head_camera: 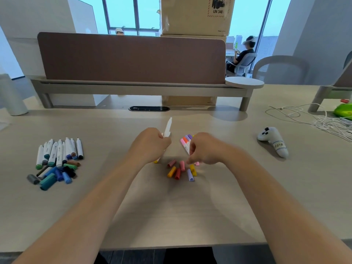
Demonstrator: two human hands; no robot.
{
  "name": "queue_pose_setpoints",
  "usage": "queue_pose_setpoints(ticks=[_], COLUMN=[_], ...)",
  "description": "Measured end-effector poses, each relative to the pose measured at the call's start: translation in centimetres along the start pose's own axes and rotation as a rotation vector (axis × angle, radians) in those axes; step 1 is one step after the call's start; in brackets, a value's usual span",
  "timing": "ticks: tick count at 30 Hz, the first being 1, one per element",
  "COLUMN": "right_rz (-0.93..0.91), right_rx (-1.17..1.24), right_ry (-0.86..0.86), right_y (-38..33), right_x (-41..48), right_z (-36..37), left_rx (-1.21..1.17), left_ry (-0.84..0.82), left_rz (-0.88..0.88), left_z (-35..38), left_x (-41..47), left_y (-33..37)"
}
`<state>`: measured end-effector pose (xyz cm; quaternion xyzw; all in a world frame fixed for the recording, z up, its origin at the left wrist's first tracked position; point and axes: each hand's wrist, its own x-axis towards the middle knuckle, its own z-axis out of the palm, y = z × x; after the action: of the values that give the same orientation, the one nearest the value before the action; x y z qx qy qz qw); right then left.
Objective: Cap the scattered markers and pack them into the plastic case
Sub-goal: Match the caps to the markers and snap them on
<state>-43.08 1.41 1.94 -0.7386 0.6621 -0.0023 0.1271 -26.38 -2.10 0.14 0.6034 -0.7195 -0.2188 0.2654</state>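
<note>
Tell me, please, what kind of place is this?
Most likely an open-plan office: a long shared desk with a brown divider screen, an occupied office chair beyond it, and tall windows.

- The pale wooden desk (190, 216) looks matt, with faint grain lines.
- The long white plastic marker (168, 128) looks smooth and a bit shiny.
- The bunch of white plastic markers with coloured ends (185, 143) looks smooth.
- The small coloured plastic caps (178, 173) look smooth.
- The wide brown divider panel (131, 60) looks like matt cloth.
- The grey controller-shaped toy (272, 141) looks like soft cloth.
</note>
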Motion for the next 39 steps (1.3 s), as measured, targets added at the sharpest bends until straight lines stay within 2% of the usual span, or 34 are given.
queue_pose_setpoints(ticks=[8, 13, 19, 23, 26, 32, 39], right_rz=[0.012, 0.044, 0.032, 0.053, 0.068, 0.069, 0.067], right_rx=[0.002, -0.109, -0.200, -0.154, -0.018, 0.541, 0.951], right_ry=[-0.047, -0.059, -0.105, -0.076, 0.043, 0.274, 0.441], right_y=[0.0, -1.3, -3.1, -3.3, -2.3, -0.3, 0.9], right_x=[-1.0, -1.2, -1.5, -1.4, -0.6, 0.7, 4.0], right_z=[0.8, 1.8, 2.1, 2.1, 1.2, -0.8, 0.3], left_rx=[-0.035, -0.082, -0.122, -0.172, -0.232, -0.436, -0.459], left_ry=[-0.095, -0.151, -0.128, -0.121, -0.155, -0.234, -0.288], left_rz=[0.048, -0.004, -0.005, 0.005, 0.001, 0.024, 0.037], left_z=[0.1, -0.2, -0.9, -1.4, -1.8, -1.6, -0.7], left_x=[-1.3, -1.9, -2.6, -2.8, -2.6, -1.4, -0.3], left_y=[0.6, 0.3, -0.3, -0.9, -1.6, -2.9, -3.6])
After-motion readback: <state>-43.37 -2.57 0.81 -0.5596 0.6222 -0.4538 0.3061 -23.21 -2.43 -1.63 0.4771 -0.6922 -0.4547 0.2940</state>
